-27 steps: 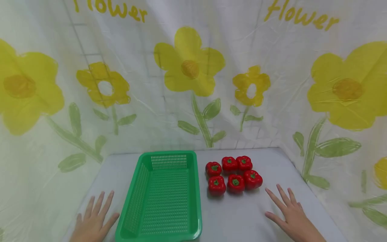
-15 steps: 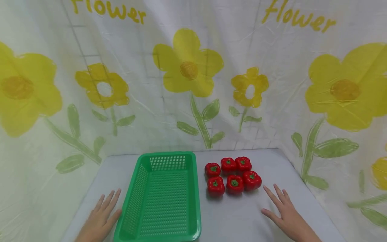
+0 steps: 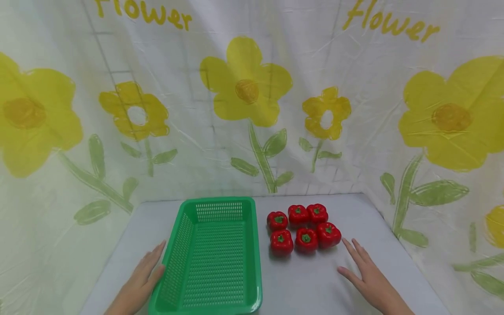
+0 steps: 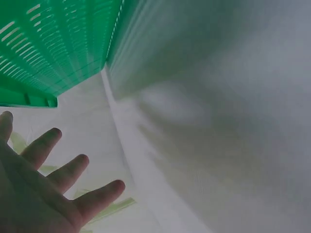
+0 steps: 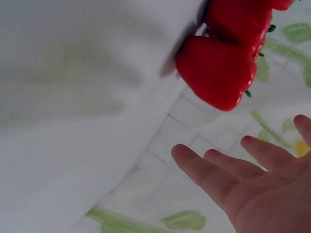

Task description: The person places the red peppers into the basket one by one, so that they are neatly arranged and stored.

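Note:
A green plastic basket (image 3: 257,262) with slotted walls stands left of centre in the head view, nothing inside it. Close by its left rim is my left hand (image 3: 138,280), fingers straight and holding nothing; in the left wrist view the fingers are spread below the basket wall (image 4: 63,53). Several red bell peppers (image 3: 306,240) with green stems sit in two rows right of the basket. My right hand (image 3: 372,282) hovers to the right of and nearer than the peppers, fingers extended, apart from the closest bell pepper (image 5: 214,73) in the right wrist view.
The white table top (image 3: 307,284) bears the basket and the peppers. A white curtain (image 3: 189,166) painted with yellow flowers and green stems hangs behind and along both sides of the table.
My left hand has moved right toward the basket's left rim, its fingers closing together and turning sideways. My right hand has shifted slightly left, fingers less spread. Basket and peppers stay in place.

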Available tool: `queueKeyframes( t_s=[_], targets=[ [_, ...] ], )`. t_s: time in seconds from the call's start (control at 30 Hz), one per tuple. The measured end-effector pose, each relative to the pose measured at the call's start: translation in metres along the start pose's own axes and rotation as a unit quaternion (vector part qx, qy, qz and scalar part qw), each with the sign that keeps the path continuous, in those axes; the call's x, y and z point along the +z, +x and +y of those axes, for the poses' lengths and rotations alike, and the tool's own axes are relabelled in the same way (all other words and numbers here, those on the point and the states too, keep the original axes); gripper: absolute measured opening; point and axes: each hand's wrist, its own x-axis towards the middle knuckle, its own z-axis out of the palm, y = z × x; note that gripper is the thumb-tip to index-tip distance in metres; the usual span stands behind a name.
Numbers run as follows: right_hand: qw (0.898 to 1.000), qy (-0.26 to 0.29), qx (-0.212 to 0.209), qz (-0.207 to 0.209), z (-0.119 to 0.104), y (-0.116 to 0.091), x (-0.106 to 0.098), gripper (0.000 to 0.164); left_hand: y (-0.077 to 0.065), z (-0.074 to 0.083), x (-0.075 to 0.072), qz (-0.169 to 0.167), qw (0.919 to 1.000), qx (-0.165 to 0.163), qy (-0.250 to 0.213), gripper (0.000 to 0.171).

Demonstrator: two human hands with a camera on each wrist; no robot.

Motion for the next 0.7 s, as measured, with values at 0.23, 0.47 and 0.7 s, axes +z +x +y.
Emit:
queueKeyframes(
  t_s=[0.23,0.47,0.7],
  targets=[
    [0.999,0.03,-0.009,0.023,0.001,0.004,0.002,0.085,0.006,0.0,0.006,0.0,0.9953,0.009,-0.097,0.058],
    [0.996,0.072,-0.014,0.04,0.004,0.014,0.002,0.083,0.013,-0.002,0.01,-0.038,0.9849,-0.053,-0.16,0.059],
    [0.993,0.098,-0.017,0.064,0.01,0.022,0.002,0.081,0.019,-0.006,0.016,-0.067,0.9662,-0.091,-0.232,0.064]
  ],
)
